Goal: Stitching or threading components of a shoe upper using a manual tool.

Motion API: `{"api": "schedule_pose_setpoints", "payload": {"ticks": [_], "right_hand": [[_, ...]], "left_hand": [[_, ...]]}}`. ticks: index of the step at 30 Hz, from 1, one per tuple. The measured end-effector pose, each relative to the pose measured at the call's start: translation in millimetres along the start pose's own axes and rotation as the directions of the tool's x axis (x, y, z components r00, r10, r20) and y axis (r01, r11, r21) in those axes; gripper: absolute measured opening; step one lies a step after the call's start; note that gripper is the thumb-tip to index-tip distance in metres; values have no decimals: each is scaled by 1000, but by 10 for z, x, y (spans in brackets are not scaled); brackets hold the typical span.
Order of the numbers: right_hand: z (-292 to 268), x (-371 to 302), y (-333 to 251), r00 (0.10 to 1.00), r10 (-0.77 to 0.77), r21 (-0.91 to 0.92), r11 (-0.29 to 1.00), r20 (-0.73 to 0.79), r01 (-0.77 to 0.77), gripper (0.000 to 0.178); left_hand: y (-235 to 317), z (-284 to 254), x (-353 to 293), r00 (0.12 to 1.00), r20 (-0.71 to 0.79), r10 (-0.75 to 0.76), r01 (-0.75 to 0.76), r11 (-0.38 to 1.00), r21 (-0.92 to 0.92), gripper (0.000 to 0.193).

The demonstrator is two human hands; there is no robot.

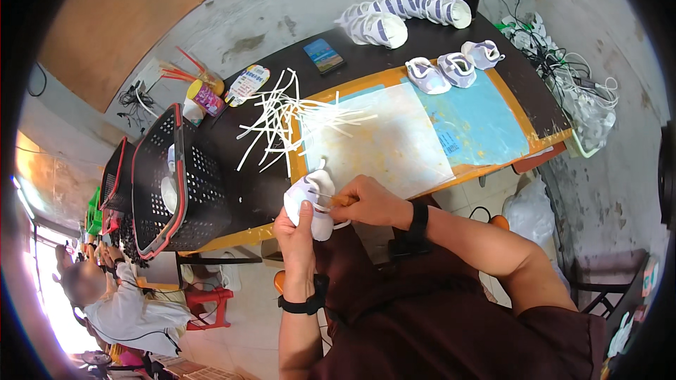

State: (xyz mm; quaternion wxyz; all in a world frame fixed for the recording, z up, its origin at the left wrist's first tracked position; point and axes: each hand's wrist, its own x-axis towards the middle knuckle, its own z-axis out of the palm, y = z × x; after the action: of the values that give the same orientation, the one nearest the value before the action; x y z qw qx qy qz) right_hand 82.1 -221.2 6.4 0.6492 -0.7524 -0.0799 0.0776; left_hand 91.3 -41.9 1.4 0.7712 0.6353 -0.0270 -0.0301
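I see the left hand [296, 229] cupped tight around a small white shoe [313, 200], while the right hand [373, 200] pinches a brush [331, 199] against it.

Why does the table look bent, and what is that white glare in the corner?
In the head view, the fisheye lens bows the straight edges of the table and leaves a black rim around the picture. At lower left, daylight burns out to white beside a seated person. The middle stays sharp: the left hand holds a small white shoe, and the right hand holds a thin tool to it.
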Motion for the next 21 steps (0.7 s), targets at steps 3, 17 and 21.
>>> {"api": "schedule_pose_setpoints", "payload": {"ticks": [3,17,21], "right_hand": [[-24,25,47,996,-13,-30,999,94,16,20],[-191,16,-122,978,134,252,952,158,-172,21],[-274,-18,-194,971,147,306,931,190,-201,21]], "left_hand": [[8,3,-2,999,-33,35,-33,998,48,23],[284,-110,-41,962,249,-114,98,992,75,34],[296,-228,-15,966,241,-99,51,979,197,37]]}}
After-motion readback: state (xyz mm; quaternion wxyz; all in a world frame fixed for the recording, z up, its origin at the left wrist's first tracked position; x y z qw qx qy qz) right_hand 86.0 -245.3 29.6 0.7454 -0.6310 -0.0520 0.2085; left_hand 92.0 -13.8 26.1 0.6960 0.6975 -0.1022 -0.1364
